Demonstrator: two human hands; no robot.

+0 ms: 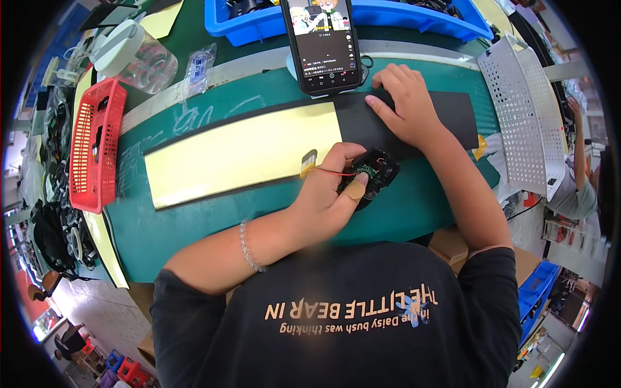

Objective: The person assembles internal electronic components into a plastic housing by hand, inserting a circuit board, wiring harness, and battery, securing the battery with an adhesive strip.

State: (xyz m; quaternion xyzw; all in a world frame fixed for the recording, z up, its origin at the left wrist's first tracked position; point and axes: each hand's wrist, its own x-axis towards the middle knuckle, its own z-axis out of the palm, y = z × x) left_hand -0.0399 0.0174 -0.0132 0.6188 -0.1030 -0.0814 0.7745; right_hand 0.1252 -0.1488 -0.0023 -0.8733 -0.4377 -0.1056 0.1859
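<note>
- Holding a small black open device housing [374, 173], the left hand [330, 191] is curled shut around it near the middle of the table's [194, 223] near edge; a bandaged thumb presses on the housing's rim.
- Inside the housing a green circuit board shows, and a red wire [330, 172] runs from it to a small flat yellow battery pack [308, 163] lying on the table just beside the hand.
- Further back, the right hand [406, 103] lies flat and open, fingers spread, pressing on a black sheet [453, 110] toward the table's far edge, gripping nothing.
- A long pale yellow strip [239, 155] adjoins the black sheet and stretches toward the left edge.
- As I judge it, the housing is still open with wire and battery outside, so fitting them in and closing it remain undone.
- A propped phone [322, 42] stands at the far edge before a blue bin [388, 16]; a red basket [97, 145] sits at the left edge.
</note>
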